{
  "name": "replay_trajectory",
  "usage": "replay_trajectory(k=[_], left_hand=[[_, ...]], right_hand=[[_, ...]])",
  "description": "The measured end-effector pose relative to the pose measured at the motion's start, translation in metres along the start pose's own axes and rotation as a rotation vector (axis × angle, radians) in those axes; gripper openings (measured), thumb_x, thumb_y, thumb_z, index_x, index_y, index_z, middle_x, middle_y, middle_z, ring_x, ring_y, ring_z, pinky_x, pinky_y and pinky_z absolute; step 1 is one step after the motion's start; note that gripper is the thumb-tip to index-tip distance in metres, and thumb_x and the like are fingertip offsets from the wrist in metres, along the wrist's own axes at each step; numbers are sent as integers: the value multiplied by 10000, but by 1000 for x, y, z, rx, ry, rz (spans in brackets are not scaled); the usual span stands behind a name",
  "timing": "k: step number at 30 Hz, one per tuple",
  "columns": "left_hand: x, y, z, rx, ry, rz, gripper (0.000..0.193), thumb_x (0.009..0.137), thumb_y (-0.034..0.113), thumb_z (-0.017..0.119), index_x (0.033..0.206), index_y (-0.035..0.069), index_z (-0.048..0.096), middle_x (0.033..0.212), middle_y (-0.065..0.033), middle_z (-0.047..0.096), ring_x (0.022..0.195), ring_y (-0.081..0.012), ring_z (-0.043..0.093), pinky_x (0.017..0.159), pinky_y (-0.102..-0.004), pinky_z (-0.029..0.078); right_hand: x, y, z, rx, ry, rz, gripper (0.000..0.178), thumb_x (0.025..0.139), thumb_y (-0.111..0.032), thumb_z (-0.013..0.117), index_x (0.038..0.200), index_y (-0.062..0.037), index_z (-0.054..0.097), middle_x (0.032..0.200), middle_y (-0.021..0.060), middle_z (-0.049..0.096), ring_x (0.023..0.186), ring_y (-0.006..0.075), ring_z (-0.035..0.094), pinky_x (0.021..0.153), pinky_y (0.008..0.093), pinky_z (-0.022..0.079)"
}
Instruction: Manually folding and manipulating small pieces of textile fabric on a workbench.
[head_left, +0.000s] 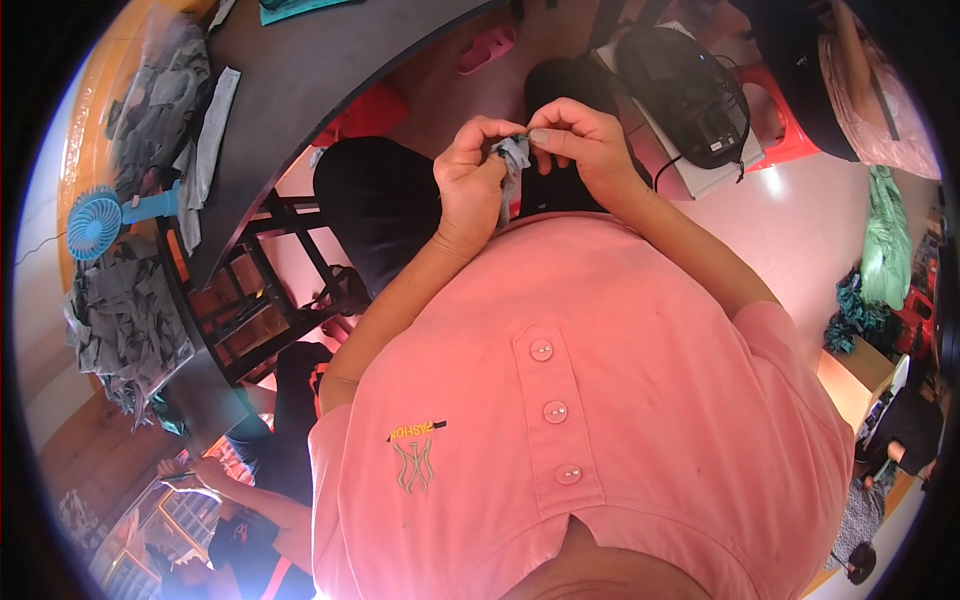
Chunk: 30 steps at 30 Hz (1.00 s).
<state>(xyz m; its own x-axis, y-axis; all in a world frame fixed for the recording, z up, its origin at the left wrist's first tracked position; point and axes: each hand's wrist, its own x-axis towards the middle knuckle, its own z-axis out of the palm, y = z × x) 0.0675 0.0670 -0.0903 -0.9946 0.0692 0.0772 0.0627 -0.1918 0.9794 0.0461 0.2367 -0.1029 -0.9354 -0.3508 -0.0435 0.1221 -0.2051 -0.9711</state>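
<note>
In front of my lap, my left hand and my right hand meet at the fingertips. A small piece of grey cloth is bunched in my left hand, its loose end hanging down past the fingers. My right thumb and index finger pinch at its upper edge, close to the left fingertips. Whatever lies exactly between the pinching tips is too small to make out.
A dark table curves along the left, with piles of grey cloth pieces and a blue fan beside it. A black mesh bag lies on a box at the right. Other people sit at lower left and upper right.
</note>
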Motion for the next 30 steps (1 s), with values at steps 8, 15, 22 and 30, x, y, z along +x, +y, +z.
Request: replay_trajectory(k=[8, 15, 22, 30], left_hand=[[0, -1, -4, -16, 21, -149, 308, 790, -132, 472, 1009, -22, 659, 879, -48, 646, 754, -73, 566, 690, -211, 465], [2, -2, -9, -110, -21, -225, 231, 796, -139, 529, 946, -57, 684, 889, -38, 627, 795, -116, 593, 740, -224, 471], [4, 0, -4, -180, 54, -147, 269, 766, -160, 492, 928, -63, 685, 872, -38, 622, 777, -116, 584, 731, -216, 457], [15, -12, -10, 56, 311, -48, 234, 747, -92, 468, 845, -36, 672, 721, 2, 599, 634, -62, 481, 563, -214, 390]], right_hand=[[2, -1, -4, -115, 7, -99, 96, 872, -122, 654, 918, -38, 644, 764, -5, 604, 642, 72, 561, 564, 206, 368], [10, 1, -9, 198, -75, 92, 139, 820, -103, 701, 865, -52, 580, 709, 23, 616, 594, 105, 596, 510, 207, 382], [22, 11, -7, 239, -98, 160, 203, 835, -161, 709, 892, -77, 533, 706, 32, 600, 559, 144, 605, 496, 215, 382], [38, 17, 8, -82, 56, -51, 167, 819, -110, 710, 894, -57, 570, 733, 23, 621, 623, 113, 609, 533, 216, 402]])
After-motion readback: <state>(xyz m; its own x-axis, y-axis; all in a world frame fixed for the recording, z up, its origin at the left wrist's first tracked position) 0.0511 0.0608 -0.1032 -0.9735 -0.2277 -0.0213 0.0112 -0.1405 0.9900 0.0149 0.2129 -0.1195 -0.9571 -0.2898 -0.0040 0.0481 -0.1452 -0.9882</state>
